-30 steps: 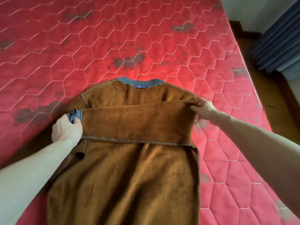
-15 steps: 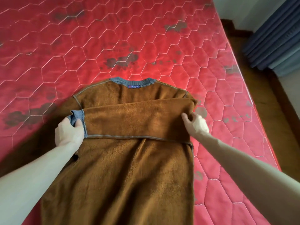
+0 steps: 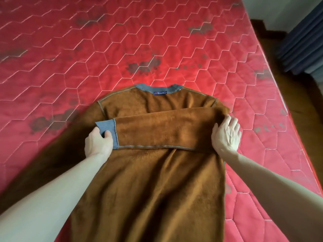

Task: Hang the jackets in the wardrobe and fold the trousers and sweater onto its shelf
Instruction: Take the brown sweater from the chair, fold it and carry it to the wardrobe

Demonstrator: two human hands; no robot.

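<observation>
Left hand [image 3: 97,143] pinches grey cuff [image 3: 106,127]; right hand [image 3: 226,135], fingers straight, presses folded sleeve [image 3: 166,130] on brown sweater [image 3: 148,189]; red mattress [image 3: 87,58].

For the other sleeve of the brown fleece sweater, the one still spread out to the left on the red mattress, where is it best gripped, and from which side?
Probably at its cuff end, coming from the left edge of the brown fleece sweater. The folded sleeve shows why: its grey ribbed cuff, pinched by the left hand, carries the whole length across. The unfolded sleeve's own cuff is out of view.
</observation>
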